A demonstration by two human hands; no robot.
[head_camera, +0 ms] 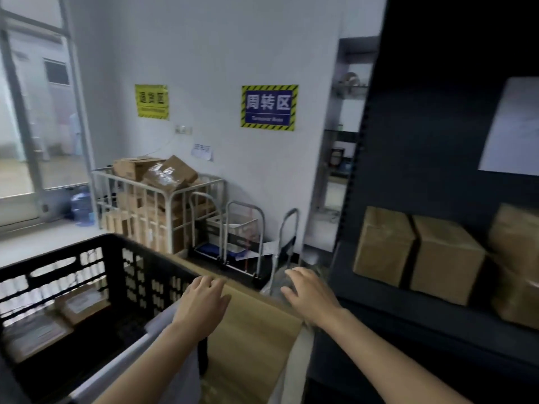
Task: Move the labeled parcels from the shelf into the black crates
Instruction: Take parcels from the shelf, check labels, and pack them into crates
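Observation:
I hold a large brown cardboard parcel (250,330) low in front of me, at the right end of the black crate (58,255). My left hand (201,304) lies on its top with fingers curled over the far edge. My right hand (309,293) grips its far right corner. Inside the crate lie flat labeled parcels (78,304). To the right, the dark shelf (437,330) carries brown parcels (382,246), side by side; their labels are not visible.
A wire cage trolley (163,205) heaped with cardboard boxes stands against the white wall ahead. Folded hand trucks (242,237) stand beside it. A blue water bottle (81,208) sits by the glass door on the left.

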